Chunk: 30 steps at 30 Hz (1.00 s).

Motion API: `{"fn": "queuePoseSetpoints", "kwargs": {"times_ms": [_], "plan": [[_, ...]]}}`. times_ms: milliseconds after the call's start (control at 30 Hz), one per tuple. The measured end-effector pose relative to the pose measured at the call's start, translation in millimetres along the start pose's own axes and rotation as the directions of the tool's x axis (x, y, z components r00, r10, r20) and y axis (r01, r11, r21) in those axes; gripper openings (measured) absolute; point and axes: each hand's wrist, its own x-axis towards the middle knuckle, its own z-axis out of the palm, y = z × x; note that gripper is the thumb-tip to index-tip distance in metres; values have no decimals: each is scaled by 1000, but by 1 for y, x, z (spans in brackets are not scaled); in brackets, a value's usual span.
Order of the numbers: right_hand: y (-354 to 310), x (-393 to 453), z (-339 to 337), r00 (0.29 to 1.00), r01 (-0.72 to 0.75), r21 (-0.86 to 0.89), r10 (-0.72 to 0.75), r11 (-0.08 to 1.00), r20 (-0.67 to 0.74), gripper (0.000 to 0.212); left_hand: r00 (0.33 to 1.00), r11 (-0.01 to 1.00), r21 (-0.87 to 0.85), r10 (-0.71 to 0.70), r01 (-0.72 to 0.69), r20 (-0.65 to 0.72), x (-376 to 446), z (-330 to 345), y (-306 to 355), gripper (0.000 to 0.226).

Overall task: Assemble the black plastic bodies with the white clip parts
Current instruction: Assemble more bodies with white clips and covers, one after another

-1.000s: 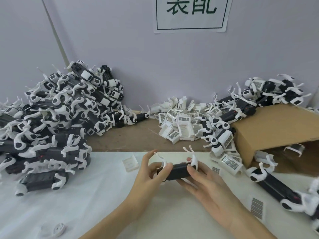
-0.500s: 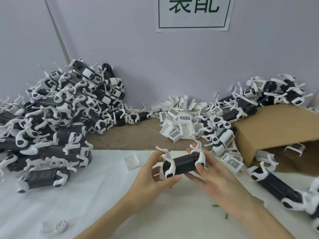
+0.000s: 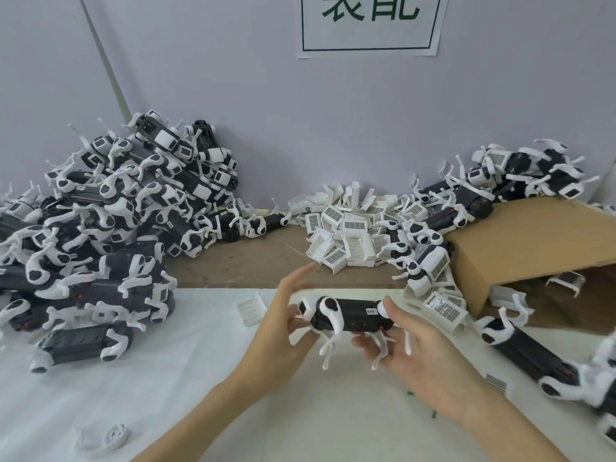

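Left hand (image 3: 280, 323): my fingertips pinch body's left end, index sticking up straight
Right hand (image 3: 413, 348): my palm-up fingers curl under body, thumb on its right end
Body (image 3: 353, 315): black, white clips (image 3: 328, 306) fitted, level above white sheet (image 3: 166, 388), between hands
Pile (image 3: 96, 235): assembled units, left
Box (image 3: 533, 248): cardboard, right

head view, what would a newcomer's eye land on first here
First, the black body with white clips held low in the middle, between the left hand and right hand. Next, the big heap of finished black-and-white units piled at the left against the wall. Then the pile of white barcoded parts at the back beside the cardboard box.
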Motion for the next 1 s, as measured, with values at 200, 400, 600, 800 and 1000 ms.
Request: {"fn": "queuePoseSetpoints", "kwargs": {"times_ms": [200, 400, 600, 800, 1000], "plan": [[0, -4, 6, 983, 176, 20, -175, 984, -47, 45, 944, 758, -566, -292, 325, 152, 3, 3, 11, 45], [5, -6, 11, 971, 238, -154, -239, 959, 13, 44, 958, 885, -384, -286, 266, 3, -11, 16, 15, 43], [8, -5, 9, 950, 312, -295, -294, 903, 104, 47, 962, 889, -413, -258, 199, -92, -6, 13, 25, 51], [25, -1, 8, 851, 455, -790, -462, 411, 250, 68, 958, 972, -230, -113, 51, -264, -11, 22, 34, 43], [30, 3, 6, 884, 436, -744, -395, 506, 249, 56, 960, 980, 121, 182, -159, -213, -25, 48, 53, 60]]}}
